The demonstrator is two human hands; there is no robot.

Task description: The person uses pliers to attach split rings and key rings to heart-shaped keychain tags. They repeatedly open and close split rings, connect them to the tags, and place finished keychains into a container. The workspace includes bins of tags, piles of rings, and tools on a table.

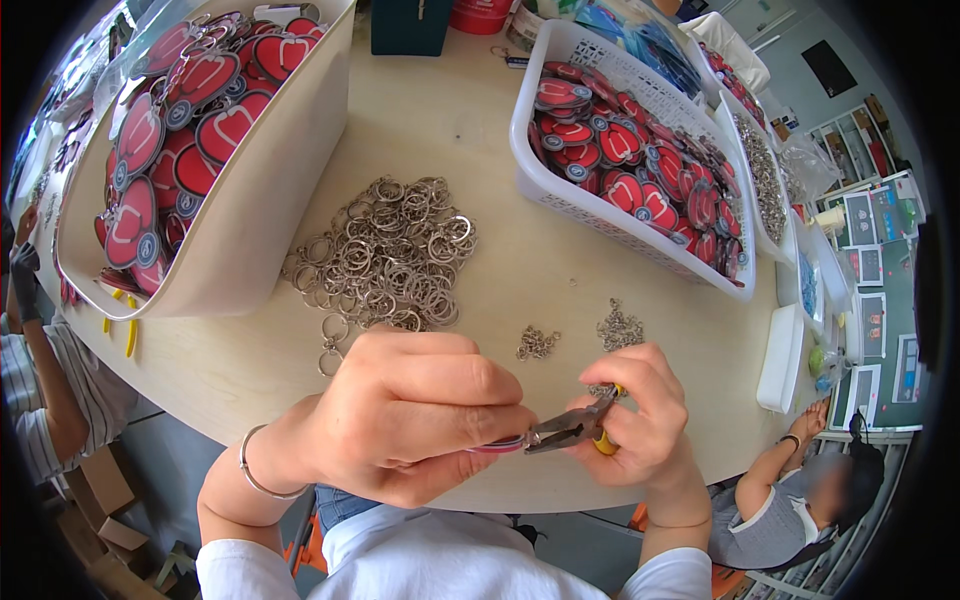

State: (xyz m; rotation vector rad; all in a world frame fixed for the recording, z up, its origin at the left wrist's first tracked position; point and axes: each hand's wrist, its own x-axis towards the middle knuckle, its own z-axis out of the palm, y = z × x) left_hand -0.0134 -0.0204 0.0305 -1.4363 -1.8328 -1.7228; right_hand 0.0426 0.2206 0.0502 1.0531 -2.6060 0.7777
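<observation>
My left hand (410, 415) is closed around a red pendant (498, 445), and only a thin edge of it shows past the fingertips. In my right hand (640, 415) are pliers (570, 428) with yellow handles. Their jaws meet a small metal link at the pendant's edge, though fingers hide part of that spot. Just beyond my left hand lies a heap of silver split key rings (395, 255), some with short chains. Two little piles of small metal links, a smaller one (538, 343) and a larger one (620, 328), sit beyond my right hand.
A tall cream bin (315, 150) full of red pendants stands at left, with a yellow-handled tool (131, 338) beside it. On the right is a white slatted basket (640, 247) of similar pendants. More white trays (783, 355) line the right edge. Two people sit nearby, left and right.
</observation>
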